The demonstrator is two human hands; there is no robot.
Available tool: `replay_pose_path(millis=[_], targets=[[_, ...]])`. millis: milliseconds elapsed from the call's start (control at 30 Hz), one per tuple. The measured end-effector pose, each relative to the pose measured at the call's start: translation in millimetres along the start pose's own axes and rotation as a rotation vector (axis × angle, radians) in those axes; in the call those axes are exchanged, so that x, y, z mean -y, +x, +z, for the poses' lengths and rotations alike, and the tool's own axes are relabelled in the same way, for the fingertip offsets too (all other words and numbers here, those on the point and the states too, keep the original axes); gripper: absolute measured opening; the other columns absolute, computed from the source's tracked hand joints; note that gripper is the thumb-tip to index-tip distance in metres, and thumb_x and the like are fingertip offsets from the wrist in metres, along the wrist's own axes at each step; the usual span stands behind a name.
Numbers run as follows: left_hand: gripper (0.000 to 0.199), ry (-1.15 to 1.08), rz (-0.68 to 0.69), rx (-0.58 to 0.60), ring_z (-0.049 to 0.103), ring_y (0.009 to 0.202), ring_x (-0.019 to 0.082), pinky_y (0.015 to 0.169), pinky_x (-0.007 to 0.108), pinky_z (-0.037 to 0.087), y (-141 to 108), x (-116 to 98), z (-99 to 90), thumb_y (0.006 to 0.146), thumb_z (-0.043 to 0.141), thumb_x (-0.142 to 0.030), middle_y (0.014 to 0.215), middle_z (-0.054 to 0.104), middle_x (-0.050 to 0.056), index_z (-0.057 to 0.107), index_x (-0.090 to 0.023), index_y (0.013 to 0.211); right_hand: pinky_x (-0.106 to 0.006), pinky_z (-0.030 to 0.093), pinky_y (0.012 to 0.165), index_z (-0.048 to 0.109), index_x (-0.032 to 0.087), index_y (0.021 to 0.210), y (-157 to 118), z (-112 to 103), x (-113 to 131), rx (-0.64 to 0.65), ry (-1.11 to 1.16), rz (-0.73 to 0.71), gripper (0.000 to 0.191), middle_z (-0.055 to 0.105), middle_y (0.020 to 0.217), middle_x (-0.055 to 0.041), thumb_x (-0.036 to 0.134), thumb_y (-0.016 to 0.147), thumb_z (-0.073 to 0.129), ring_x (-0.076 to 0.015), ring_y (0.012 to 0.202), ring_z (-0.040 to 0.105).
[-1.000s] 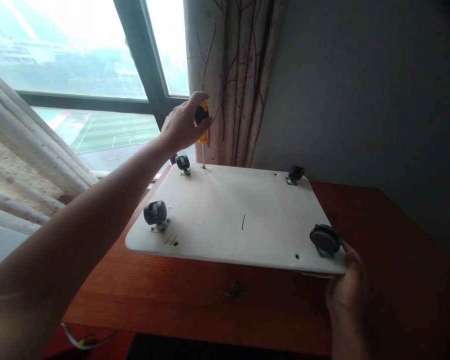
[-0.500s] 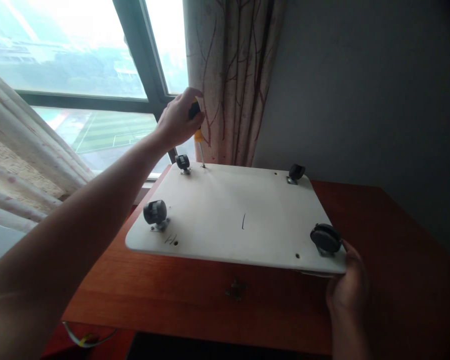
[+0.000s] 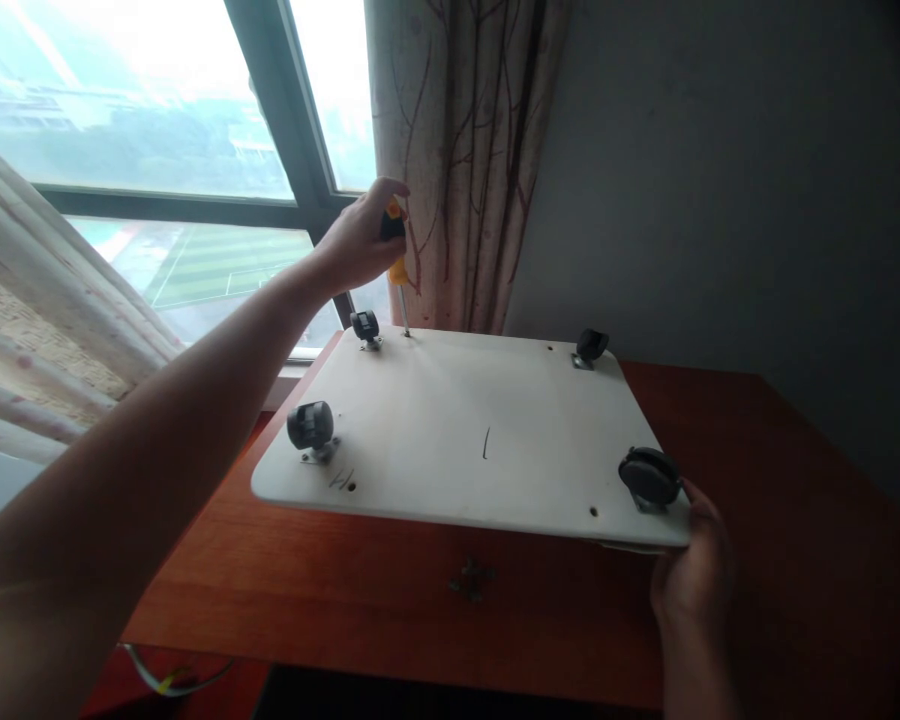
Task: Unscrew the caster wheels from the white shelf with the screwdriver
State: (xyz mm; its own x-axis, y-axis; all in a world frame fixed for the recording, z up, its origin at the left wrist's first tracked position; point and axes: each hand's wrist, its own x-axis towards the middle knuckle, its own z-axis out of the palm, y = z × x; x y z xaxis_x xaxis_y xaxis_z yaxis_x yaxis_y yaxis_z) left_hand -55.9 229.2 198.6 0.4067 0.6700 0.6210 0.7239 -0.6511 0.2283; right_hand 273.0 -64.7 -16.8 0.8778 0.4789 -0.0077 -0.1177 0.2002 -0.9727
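Observation:
My left hand (image 3: pixel 364 235) is closed round the yellow and black handle of a screwdriver (image 3: pixel 398 268). The screwdriver stands nearly upright, its tip at a hole near the far left edge of a white board (image 3: pixel 450 420). Black casters on metal plates are fixed at the board's corners, among them the near left caster (image 3: pixel 310 427) and the near right caster (image 3: pixel 649 476). My right hand (image 3: pixel 697 550) grips the board's near right corner, its fingers partly hidden behind the caster and under the edge. More holes and pen marks show on the board.
A reddish-brown wooden table (image 3: pixel 330 580) lies beneath the board. A small pile of screws (image 3: pixel 472 580) rests near its front edge. Behind stand a patterned curtain (image 3: pixel 457 150) and a window (image 3: pixel 157 120). A cable (image 3: pixel 169 685) shows below at the left.
The left hand has turned slightly on the screwdriver handle, whose yellow end now shows more. The board has shifted very slightly left; the right hand keeps its hold.

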Motion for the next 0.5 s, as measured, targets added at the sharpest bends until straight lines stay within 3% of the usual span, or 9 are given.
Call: replay_pose_path(millis=[100, 267, 500], targets=[[0.058, -0.034, -0.002, 0.02, 0.058, 0.081, 0.017, 0.077, 0.034, 0.05, -0.6, 3.1, 1.7, 0.081, 0.064, -0.025, 0.104, 0.069, 0.004, 0.047, -0.026, 0.136, -0.035, 0.045, 0.086, 0.068, 0.015, 0.108, 1.0, -0.6, -1.4, -0.012, 0.013, 0.017, 0.038, 0.068, 0.103, -0.0046, 0.038, 0.078, 0.06, -0.0219, 0.099, 0.061], [0.052, 0.064, -0.038, -0.088, 0.056, 0.071, 0.016, 0.073, 0.036, 0.049, -9.0, 2.1, 5.7, 0.079, 0.068, -0.039, 0.095, 0.066, 0.002, 0.054, -0.027, 0.129, -0.035, 0.045, 0.087, 0.068, 0.015, 0.108, 2.1, -1.2, -3.2, -0.003, 0.024, 0.014, 0.039, 0.068, 0.103, -0.0045, 0.039, 0.079, 0.06, -0.0221, 0.101, 0.061], [0.066, -0.182, 0.021, 0.007, 0.061, 0.09, 0.015, 0.082, 0.035, 0.052, -9.1, 6.3, 7.8, 0.084, 0.052, -0.019, 0.112, 0.066, 0.003, 0.034, -0.03, 0.146, -0.035, 0.046, 0.084, 0.067, 0.014, 0.108, 2.0, -2.1, -2.7, 0.003, 0.001, -0.003, 0.038, 0.067, 0.103, -0.0055, 0.038, 0.079, 0.058, -0.0232, 0.1, 0.061]])
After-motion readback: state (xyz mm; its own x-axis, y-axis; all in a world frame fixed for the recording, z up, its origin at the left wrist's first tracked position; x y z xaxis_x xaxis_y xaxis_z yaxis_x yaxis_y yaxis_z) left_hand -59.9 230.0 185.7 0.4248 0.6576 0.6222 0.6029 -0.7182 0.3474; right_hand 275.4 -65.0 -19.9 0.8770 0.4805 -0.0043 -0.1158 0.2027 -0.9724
